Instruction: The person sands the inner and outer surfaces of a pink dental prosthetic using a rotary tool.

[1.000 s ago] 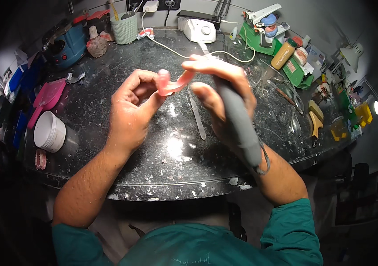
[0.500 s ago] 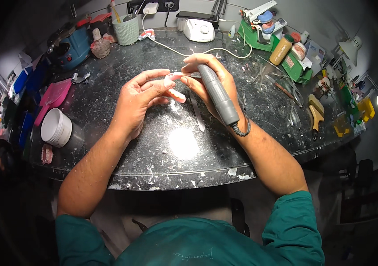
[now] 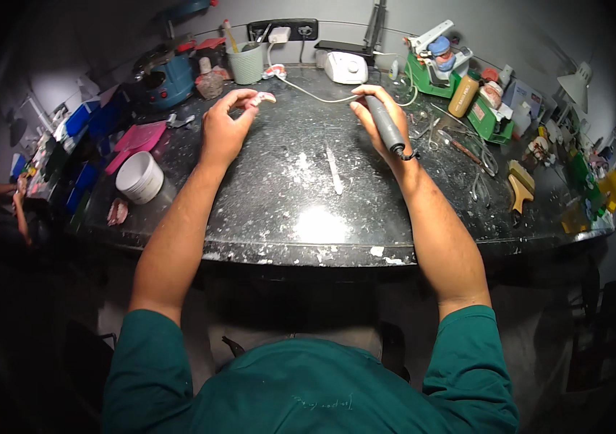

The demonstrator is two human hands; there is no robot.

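Pinched between the thumb and fingers of my left hand is a pink-and-white denture, raised above the left side of the black worktop. My right hand grips a dark grey rotary handpiece, its cord end toward my wrist; fingers hide its front tip. A wide gap separates the two hands. On the bench between my forearms lies a thin pale spatula-like tool.
On the left stand a white tub, a pink dustpan and a blue machine. A white control box sits at the back. Brown bottle, green bins and a brush occupy the right. Another person works far left.
My hands have moved apart: the left carries the denture away leftward, the right takes the handpiece to the right. The view has shifted, and the pale tool now shows whole.
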